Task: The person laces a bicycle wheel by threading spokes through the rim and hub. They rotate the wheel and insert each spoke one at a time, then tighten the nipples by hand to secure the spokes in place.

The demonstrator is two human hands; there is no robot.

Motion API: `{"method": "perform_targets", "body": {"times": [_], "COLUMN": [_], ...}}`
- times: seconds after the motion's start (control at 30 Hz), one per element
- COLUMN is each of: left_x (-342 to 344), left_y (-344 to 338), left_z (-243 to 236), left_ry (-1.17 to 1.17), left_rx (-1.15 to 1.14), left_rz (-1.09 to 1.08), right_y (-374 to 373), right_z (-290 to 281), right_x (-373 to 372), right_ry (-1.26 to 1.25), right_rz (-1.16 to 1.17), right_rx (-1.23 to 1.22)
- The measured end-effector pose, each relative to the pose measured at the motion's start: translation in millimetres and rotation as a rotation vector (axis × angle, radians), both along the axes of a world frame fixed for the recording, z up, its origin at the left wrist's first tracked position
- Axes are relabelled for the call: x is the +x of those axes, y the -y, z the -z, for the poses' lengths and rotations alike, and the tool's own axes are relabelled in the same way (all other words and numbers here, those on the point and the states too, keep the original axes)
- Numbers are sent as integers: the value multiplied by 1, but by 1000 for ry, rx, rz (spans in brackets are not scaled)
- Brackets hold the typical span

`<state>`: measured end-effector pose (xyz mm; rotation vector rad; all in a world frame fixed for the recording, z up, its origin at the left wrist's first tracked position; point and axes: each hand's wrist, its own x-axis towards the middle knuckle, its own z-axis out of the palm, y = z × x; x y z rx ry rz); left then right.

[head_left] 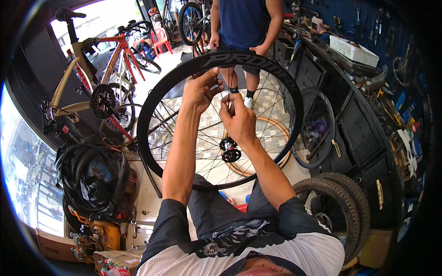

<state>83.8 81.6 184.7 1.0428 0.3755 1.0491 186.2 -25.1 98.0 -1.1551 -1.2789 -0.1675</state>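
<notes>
Near left hand and rim, right hand pinches a spoke.

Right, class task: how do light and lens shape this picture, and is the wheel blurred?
Head view: the doorway and left-hand window are glaring, partly washed out; head view: the tool wall is dim, the corners black; head view: the fisheye lens bows the black cabinet; head view: the wheel shows no obvious blur.
</notes>
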Motion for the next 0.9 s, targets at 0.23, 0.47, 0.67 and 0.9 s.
{"method": "perform_targets", "body": {"times": [0.23, 0.47, 0.67, 0.9], "left_x": [-5, 1, -2, 7], "left_y": [-3, 3, 6, 4], "left_z": [7, 6, 4, 8], "left_ry": [69, -88, -11, -61], "left_rx": [77, 122, 99, 130], "left_rz": [126, -110, 51, -128], "right_y": [-1, -3, -1, 0], "right_z": [1, -1, -6, -7], "right_x": [1, -3, -2, 0], "right_ry": [11, 7, 23, 24], "right_rz": [4, -8, 26, 23], "right_rx": [13, 33, 36, -43]}}
